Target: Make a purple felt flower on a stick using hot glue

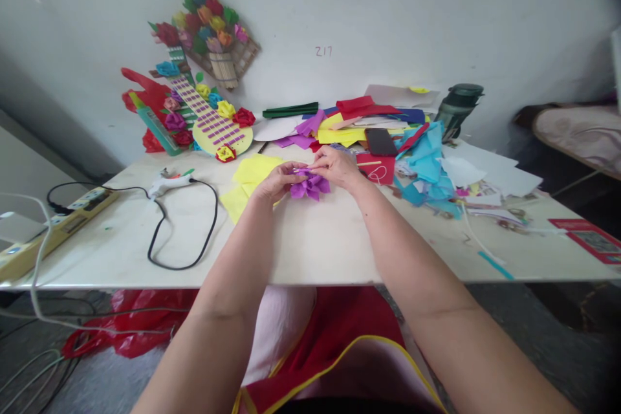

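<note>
A purple paper flower (310, 186) sits at the middle of the white table (310, 246), held between both hands. My left hand (275, 182) curls its fingers round the flower's left side. My right hand (337, 167) pinches the flower's top from the right, where a thin pale stick shows between the fingertips. Yellow paper sheets (248, 174) lie under and left of my left hand.
A white glue gun (167, 184) with a black cord lies at the left, beside a power strip (58, 226). Coloured paper scraps (422, 162), a dark phone (381, 141) and a green bottle (458, 107) crowd the right. A paper guitar (208, 119) and flower bouquet (211, 29) lean on the wall.
</note>
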`<action>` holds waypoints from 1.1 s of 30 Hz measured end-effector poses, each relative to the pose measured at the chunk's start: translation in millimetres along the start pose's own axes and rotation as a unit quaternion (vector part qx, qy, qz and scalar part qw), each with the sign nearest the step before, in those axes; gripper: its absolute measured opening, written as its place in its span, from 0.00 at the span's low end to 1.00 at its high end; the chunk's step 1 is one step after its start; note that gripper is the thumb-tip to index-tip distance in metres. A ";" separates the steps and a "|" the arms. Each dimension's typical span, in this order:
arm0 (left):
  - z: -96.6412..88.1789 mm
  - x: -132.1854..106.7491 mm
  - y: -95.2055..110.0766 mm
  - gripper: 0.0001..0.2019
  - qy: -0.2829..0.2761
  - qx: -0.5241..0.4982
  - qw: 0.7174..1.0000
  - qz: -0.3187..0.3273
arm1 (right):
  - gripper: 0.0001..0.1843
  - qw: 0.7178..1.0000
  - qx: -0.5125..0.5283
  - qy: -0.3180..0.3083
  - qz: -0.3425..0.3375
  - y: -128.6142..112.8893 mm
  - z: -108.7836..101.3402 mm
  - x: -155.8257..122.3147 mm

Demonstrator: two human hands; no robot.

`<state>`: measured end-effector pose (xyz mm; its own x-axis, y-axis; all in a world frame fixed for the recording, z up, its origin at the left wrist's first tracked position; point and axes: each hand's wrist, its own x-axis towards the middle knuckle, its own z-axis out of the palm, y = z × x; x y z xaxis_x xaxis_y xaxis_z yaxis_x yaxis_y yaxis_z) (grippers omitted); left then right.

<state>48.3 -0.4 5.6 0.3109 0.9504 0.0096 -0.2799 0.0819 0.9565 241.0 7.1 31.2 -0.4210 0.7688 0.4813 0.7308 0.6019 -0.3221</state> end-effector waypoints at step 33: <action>3.4 -2.7 0.4 0.22 -0.019 0.099 0.995 0.018 | 0.13 0.998 -0.053 -0.022 0.007 -8.8 -11.1 -2.1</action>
<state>50.3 -3.9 6.9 0.3385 0.9395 0.0523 -0.1077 -0.0166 0.9940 241.5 -2.3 42.1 -0.4319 0.7868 0.4409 0.7883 0.5669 -0.2394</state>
